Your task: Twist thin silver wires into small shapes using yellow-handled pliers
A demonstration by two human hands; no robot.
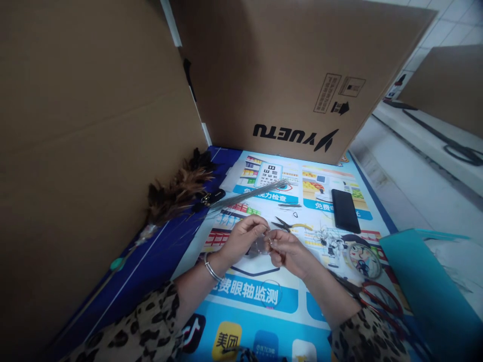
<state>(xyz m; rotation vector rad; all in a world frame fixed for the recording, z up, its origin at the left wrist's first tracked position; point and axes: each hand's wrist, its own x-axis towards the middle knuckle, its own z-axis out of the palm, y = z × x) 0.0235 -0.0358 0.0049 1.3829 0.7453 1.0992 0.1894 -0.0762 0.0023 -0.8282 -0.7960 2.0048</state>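
Observation:
My left hand (249, 233) and my right hand (285, 249) meet over the printed cloth, fingertips pinched almost together. Between them is a thin wire (260, 247), seemingly bent into a small loop; its fine detail is too small to make out. Just beyond the fingers lie pliers with yellow handles (292, 224). A bundle of straight metal wires (256, 192) stretches diagonally behind my left hand. Loose, tangled wire bits (326, 235) are scattered to the right. A larger thin ring (271, 292) rests on the cloth nearer me.
Cardboard panels (287, 75) wall off the back and left. A feather duster (181, 186) leans along the left edge. On the right are a black phone (345, 211), a round clear dish (364, 260), red-handled scissors (381, 296) and a teal box (426, 281).

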